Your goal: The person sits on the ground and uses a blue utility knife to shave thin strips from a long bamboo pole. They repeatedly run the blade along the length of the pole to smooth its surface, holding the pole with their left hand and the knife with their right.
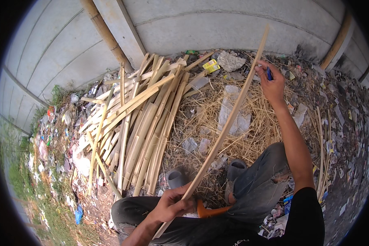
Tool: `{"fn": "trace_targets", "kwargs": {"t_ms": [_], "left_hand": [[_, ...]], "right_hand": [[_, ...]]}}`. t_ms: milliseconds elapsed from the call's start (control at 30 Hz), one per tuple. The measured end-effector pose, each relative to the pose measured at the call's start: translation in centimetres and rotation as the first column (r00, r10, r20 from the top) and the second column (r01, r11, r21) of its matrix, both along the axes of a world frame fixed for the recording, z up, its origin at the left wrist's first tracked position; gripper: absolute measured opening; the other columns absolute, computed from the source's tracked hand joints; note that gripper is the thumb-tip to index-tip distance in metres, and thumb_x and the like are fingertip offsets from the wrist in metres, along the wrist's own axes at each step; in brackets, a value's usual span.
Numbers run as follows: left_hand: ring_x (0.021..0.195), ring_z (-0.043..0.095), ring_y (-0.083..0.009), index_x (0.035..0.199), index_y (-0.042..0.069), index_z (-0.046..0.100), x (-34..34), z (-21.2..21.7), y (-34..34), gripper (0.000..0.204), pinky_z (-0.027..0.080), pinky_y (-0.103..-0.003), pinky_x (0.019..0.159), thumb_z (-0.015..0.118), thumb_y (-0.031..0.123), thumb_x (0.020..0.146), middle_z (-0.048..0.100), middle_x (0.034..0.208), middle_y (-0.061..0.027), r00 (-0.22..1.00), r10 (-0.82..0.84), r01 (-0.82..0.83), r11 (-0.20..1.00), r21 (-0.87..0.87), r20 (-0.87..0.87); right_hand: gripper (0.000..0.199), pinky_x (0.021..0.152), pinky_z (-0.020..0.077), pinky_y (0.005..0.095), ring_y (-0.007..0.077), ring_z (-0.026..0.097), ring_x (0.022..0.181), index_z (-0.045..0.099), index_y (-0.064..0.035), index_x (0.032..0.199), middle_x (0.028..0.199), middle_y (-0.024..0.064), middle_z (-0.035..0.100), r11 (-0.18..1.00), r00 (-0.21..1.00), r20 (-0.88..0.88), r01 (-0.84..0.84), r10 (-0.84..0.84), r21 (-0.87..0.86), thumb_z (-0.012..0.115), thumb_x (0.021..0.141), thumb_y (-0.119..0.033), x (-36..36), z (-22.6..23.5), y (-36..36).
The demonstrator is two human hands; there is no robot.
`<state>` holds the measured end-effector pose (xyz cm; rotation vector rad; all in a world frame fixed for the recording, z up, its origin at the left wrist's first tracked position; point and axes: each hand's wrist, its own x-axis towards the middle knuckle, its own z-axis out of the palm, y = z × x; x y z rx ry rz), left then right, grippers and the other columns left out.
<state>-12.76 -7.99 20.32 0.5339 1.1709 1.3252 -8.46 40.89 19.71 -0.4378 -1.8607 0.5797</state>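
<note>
A long, narrow bamboo strip slants across my view from low near my lap to the far right of centre. My left hand is closed around its lower part, above my left thigh. Out at arm's length, my right hand pinches the strip near its upper end. A small blue object is also tucked in the right hand; its kind is partly hidden by the fingers. To the left of the strip lies a loose pile of split bamboo pieces.
Straw-like shavings with clear plastic scraps cover the ground ahead. A concrete wall with a bamboo pole stands behind. Litter is scattered on both sides. An orange curved piece sits between my legs. A stone lies near the wall.
</note>
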Motion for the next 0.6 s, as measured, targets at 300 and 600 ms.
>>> {"fn": "trace_targets", "kwargs": {"t_ms": [300,600], "left_hand": [[0.063,0.045,-0.0073,0.16,0.002,0.036,0.2,0.5,0.2,0.062,0.036,-0.022,0.053,0.053,-0.004,0.1,0.055,0.079,-0.0029,0.999,0.001,0.0,1.0,0.012,-0.034],[0.059,0.044,-0.0061,0.158,0.003,0.041,0.3,0.0,0.1,0.061,0.036,-0.022,0.05,0.055,-0.001,0.099,0.055,0.079,-0.0025,1.0,-0.003,0.002,0.997,-0.081,-0.015]], "right_hand": [[0.018,0.059,0.043,0.0288,0.0172,0.055,0.065,0.075,-0.0039,0.111,0.081,0.0081,0.064,0.972,0.999,0.028,-0.026,0.02,0.233,0.077,0.094,-0.012,0.6,1.2,0.2],[0.02,0.064,0.0478,0.0386,0.0262,0.06,0.069,0.06,0.0004,0.103,0.08,0.0151,0.061,0.998,0.976,0.213,0.049,-0.038,-0.047,0.059,0.105,-0.019,0.2,0.3,0.2]]}}
